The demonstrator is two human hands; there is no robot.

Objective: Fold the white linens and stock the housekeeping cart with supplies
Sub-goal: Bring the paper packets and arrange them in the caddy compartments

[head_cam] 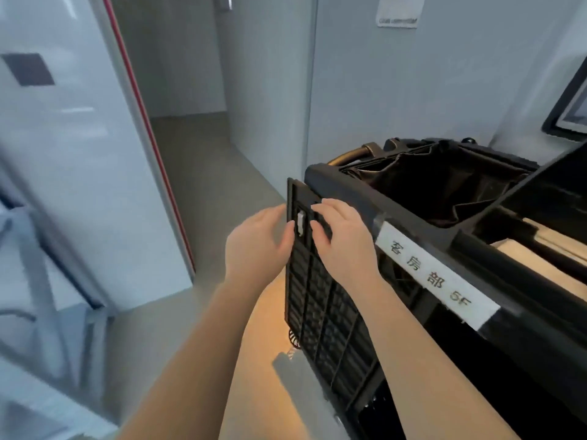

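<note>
A black housekeeping cart (444, 249) stands at the right, with a white label (435, 276) along its top rail. A black slatted panel (320, 300) hangs ajar at the cart's near end, with a small grey latch (300, 224) near its top. My left hand (260, 239) is at the panel's left edge, fingertips touching beside the latch. On the panel's face, just right of the latch, lies my right hand (343, 236) with its fingers bent over the slats. A dark cloth bag (444, 188) fills the cart's top bay. Pale folded linens (546, 265) show in the cart's right bay.
A pale wall with a red-edged door frame (149, 131) runs along the left, and a narrow grey corridor floor (197, 154) leads away beyond it. A metal rack (47, 281) stands blurred at the lower left. A dark-framed screen (571, 106) hangs on the right wall.
</note>
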